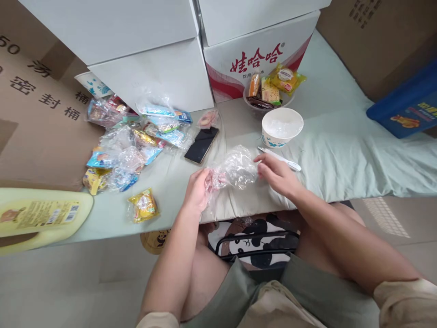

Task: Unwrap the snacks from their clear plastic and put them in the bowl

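Note:
A crumpled clear plastic bag [241, 167] with some pink on its left part lies between my hands. My left hand [198, 187] has its fingers closed on the pinkish end. My right hand [280, 175] is at the bag's other end, fingers bent and slightly apart, with nothing visible in them. Just beyond the right hand lies a white utility knife [282, 159]. A paper bowl [278, 142] with clear plastic inside stands behind the knife. Further back, a clear bowl [251, 109] holds several packaged snacks, including a yellow-wrapped one [286, 79].
A black phone [201, 145] lies beyond my left hand, near a small wrapped snack [207, 119]. Several wrapped snacks and wrappers [129, 148] are heaped at left. A yellow packet [144, 206] sits near the front edge. White boxes [153, 75], a yellow jug [44, 214] and a blue container [406, 107] surround the space.

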Demonstrator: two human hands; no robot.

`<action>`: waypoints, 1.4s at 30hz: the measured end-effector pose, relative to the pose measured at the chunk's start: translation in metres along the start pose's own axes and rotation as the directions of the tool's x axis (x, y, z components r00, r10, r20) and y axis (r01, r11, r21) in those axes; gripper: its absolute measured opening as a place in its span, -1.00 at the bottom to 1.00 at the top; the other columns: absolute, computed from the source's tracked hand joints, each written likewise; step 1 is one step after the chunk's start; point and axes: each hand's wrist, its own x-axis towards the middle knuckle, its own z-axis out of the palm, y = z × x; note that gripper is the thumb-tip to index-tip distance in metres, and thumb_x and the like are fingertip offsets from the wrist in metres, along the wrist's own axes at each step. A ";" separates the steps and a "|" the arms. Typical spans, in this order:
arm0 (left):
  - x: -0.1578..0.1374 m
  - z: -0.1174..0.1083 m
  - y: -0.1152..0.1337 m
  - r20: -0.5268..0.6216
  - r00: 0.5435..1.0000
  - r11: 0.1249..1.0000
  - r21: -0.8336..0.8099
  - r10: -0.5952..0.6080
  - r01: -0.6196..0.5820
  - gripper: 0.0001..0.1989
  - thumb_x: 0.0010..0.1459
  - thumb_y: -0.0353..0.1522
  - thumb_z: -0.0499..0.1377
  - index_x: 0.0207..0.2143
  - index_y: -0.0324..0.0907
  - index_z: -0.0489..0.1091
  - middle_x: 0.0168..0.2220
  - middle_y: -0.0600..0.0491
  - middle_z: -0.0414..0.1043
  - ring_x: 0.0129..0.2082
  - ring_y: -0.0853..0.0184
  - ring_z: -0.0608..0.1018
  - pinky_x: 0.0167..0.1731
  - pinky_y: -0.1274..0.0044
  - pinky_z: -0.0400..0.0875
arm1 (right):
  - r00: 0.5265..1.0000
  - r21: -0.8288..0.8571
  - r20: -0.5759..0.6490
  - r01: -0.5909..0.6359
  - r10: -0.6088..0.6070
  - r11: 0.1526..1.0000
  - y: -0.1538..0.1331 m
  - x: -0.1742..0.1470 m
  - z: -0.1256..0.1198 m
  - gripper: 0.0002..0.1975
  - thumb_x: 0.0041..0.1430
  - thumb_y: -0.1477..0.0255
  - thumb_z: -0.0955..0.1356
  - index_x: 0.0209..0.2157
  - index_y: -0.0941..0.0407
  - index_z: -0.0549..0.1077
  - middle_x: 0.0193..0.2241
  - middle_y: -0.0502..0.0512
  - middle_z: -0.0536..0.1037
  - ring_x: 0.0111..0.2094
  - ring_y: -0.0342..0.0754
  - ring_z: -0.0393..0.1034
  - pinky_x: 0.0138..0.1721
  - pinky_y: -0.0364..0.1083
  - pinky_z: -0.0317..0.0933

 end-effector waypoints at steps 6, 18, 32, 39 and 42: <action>-0.010 0.027 -0.005 0.270 0.948 0.968 -0.134 -0.171 0.213 -0.70 0.09 -0.17 0.28 -0.26 -0.22 0.53 -0.27 -0.08 0.63 -0.25 0.24 0.67 -0.34 0.50 0.55 | 0.962 0.308 0.251 0.027 -0.108 0.951 0.003 -0.009 0.036 -0.28 0.23 0.14 0.34 0.33 0.06 0.08 0.08 0.26 0.51 -0.01 0.08 0.51 -0.07 0.06 0.45; 0.003 0.010 0.008 -0.130 0.992 0.988 -0.149 0.010 -0.029 -0.73 0.10 -0.16 0.16 -0.39 -0.20 0.40 -0.44 0.00 0.57 -0.46 0.33 0.63 -0.65 0.65 0.26 | 0.957 0.173 -0.241 -0.123 0.163 0.977 0.007 0.009 0.013 -0.62 0.23 0.44 0.24 0.10 0.07 0.28 -0.10 0.21 0.52 -0.33 -0.06 0.50 -0.38 -0.06 0.40; 0.010 -0.002 -0.006 -0.089 0.856 0.800 0.415 0.509 -0.432 -0.54 0.10 -0.16 0.22 0.02 -0.11 0.29 0.03 -0.12 0.44 0.01 0.17 0.56 -0.06 0.35 0.52 | 0.915 -0.418 0.073 0.389 -0.397 0.821 0.007 0.001 0.019 -0.77 0.26 0.49 0.28 -0.09 0.06 0.48 -0.05 0.24 0.53 0.03 0.17 0.42 0.09 0.22 0.32; 0.006 -0.008 -0.002 0.187 0.689 0.404 0.692 0.701 -0.599 -0.84 0.13 -0.36 0.16 -0.22 -0.15 0.45 -0.04 -0.09 0.48 0.01 0.18 0.54 -0.02 0.35 0.50 | 0.902 -0.370 0.249 0.425 -0.352 0.826 0.014 0.000 0.022 -0.59 0.22 0.56 0.25 0.08 0.15 0.47 0.13 0.28 0.50 0.14 0.15 0.42 0.19 0.21 0.31; 0.007 -0.006 -0.003 0.066 0.850 0.667 0.590 0.523 -0.456 -0.82 0.10 -0.35 0.19 -0.20 -0.13 0.42 -0.21 0.00 0.50 -0.25 0.30 0.57 -0.33 0.51 0.51 | 0.913 -0.378 0.234 0.401 -0.333 0.835 0.012 0.000 0.021 -0.62 0.27 0.48 0.26 0.08 0.16 0.48 0.10 0.32 0.52 0.13 0.18 0.43 0.17 0.25 0.32</action>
